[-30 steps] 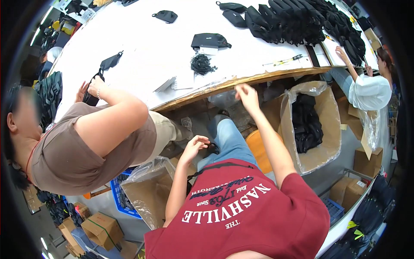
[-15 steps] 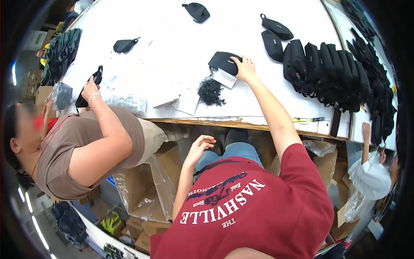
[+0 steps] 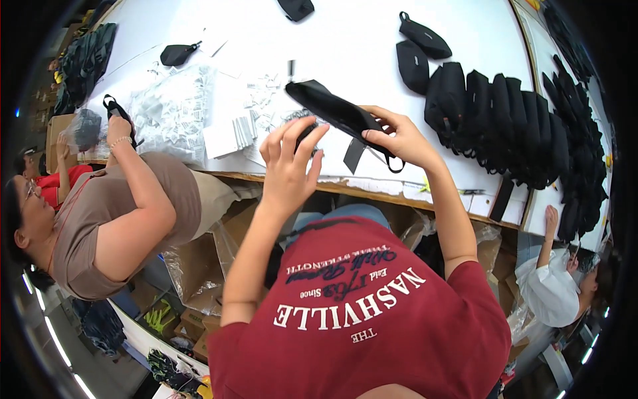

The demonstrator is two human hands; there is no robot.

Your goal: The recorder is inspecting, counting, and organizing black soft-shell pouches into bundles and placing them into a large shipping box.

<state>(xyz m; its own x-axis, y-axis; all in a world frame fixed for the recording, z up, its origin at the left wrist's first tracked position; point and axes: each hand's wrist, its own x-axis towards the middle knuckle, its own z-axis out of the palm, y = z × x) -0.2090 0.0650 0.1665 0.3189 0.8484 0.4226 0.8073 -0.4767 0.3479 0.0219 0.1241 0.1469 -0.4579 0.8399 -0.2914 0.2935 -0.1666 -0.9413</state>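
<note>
My right hand (image 3: pixel 402 136) grips a black fabric pouch (image 3: pixel 329 106) by its near right end, thumb on one side and fingers on the other. The pouch is raised over the white table and tilted, its far end pointing up and left. A black loop (image 3: pixel 397 164) and a dark-looking flat tag (image 3: pixel 354 156) hang at the held end. Beside the pouch, my left hand (image 3: pixel 289 159) is open with spread fingers and appears to hold nothing. Behind those fingers a bundle of black strings (image 3: pixel 307 137) is partly hidden.
White cards (image 3: pixel 232 136) and a clear bag of small white pieces (image 3: pixel 169 110) lie to the left. A row of black pouches (image 3: pixel 495 120) stands at the right. More pouches (image 3: pixel 413 66) lie beyond. At the left, a co-worker's hand (image 3: pixel 119 130) holds a black pouch.
My right hand has lifted the pouch off the table and tilted it. My left hand has risen from near my lap to beside the pouch. The view has shifted slightly.
</note>
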